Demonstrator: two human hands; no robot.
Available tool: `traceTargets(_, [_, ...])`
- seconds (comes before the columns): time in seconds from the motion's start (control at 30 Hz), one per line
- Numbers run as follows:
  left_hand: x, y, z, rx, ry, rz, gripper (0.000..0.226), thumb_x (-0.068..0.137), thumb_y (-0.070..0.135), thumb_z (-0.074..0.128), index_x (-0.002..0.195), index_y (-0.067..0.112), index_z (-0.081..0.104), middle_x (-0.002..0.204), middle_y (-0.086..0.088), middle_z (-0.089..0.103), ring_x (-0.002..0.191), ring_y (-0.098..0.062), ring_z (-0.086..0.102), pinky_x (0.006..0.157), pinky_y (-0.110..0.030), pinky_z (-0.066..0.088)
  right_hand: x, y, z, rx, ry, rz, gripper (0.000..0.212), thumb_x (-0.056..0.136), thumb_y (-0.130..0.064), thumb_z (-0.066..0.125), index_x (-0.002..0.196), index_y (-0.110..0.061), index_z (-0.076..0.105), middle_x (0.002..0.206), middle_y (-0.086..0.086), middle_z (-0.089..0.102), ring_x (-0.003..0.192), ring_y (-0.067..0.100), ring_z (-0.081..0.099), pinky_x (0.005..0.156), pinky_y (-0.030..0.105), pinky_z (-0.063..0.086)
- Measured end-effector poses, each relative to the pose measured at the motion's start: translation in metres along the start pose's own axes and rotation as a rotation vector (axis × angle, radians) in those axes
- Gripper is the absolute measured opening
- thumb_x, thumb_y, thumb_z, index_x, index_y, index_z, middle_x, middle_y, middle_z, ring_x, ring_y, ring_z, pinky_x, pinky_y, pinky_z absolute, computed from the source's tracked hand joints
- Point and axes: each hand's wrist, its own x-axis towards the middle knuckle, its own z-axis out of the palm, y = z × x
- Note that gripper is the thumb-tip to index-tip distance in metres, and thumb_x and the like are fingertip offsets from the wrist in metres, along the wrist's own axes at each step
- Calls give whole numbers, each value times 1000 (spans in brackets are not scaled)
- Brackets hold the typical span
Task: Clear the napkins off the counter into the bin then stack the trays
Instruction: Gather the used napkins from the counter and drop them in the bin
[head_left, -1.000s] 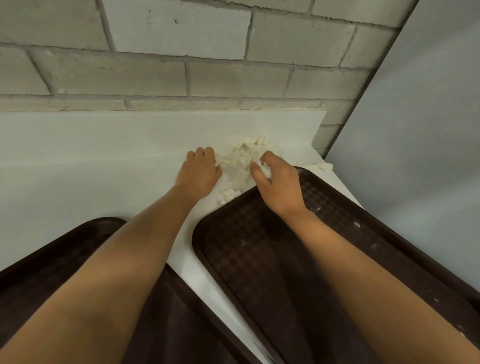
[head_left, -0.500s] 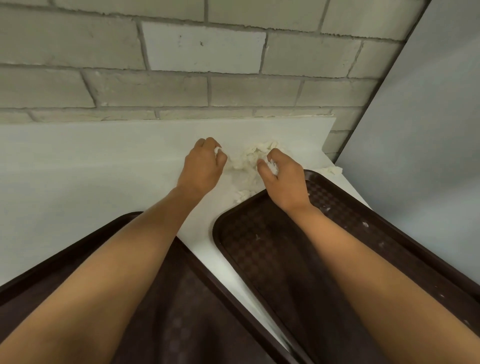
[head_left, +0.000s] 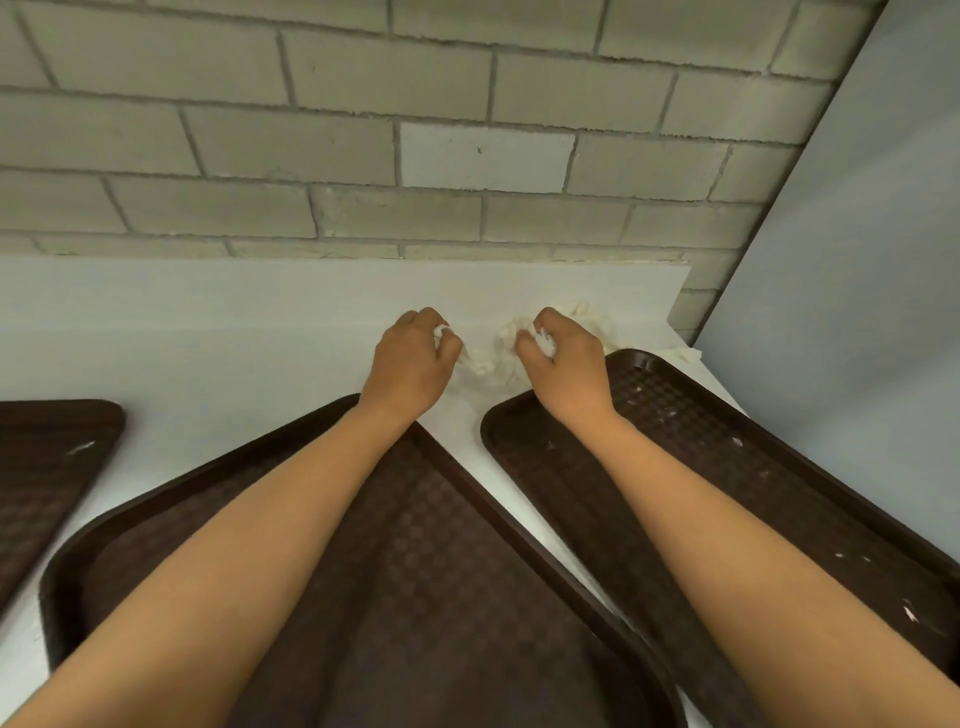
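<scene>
My left hand (head_left: 410, 358) and right hand (head_left: 563, 364) each pinch a crumpled piece. The loose napkins (head_left: 488, 366) lie between them and beyond the right hand, which is nearer.

I get single view, head-mounted, wide-angle. It faces forward and steeply down over white counter (head_left: 208, 353). Block wall (head_left: 363, 156) fills top of frame, close ahead. Grey panel (head_left: 857, 260) closes right side. Forearms run up from bottom edge. Left hand (head_left: 410, 358) and right hand (head_left: 566, 364) sit near frame centre, at arm's reach. Brown trays (head_left: 415, 545) lie nearest lens, cut by lower edge.
</scene>
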Motion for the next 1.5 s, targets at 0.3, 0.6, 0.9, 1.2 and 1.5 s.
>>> traceTargets(0.3, [-77, 10, -62, -51, 30, 1, 21, 91, 17, 46, 99, 4, 61, 99, -13, 61, 83, -18, 51, 72, -27, 36, -66, -70, -9, 0, 24, -63, 25, 78, -27, 48, 65, -10, 36, 56, -6, 30, 55, 10, 29, 52, 19, 25])
traceTargets(0.6, [-180, 24, -115, -69, -28, 89, 19, 91, 17, 47, 93, 4, 60, 92, -10, 59, 81, -17, 48, 69, -26, 30, -165, -127, -33, -47, 77, -55, 26, 83, -19, 56, 65, -10, 39, 54, -6, 30, 53, 9, 31, 51, 19, 26])
traceTargets(0.9, [-262, 57, -139, -62, -79, 119, 22, 93, 22, 45, 99, 7, 60, 95, -5, 57, 83, -15, 50, 73, -26, 35, -245, -155, -72, -73, 47, -2, 23, 84, -23, 58, 68, -5, 54, 58, -2, 47, 58, 11, 43, 53, 23, 31])
traceTargets(1.2, [-325, 104, -130, -86, -41, 79, 22, 92, 21, 45, 97, 7, 61, 93, -5, 58, 84, -16, 52, 72, -25, 35, -309, -142, -132, -35, 11, 49, 23, 80, -19, 57, 64, -5, 49, 55, -3, 41, 53, 8, 35, 48, 21, 27])
traceTargets(1.5, [-405, 145, -88, -98, -24, -26, 23, 93, 20, 45, 101, 7, 62, 99, -5, 60, 87, -13, 49, 74, -22, 32, -380, -96, -183, -33, -68, 31, 34, 79, -14, 57, 54, -18, 34, 51, -7, 30, 50, 8, 28, 49, 24, 23])
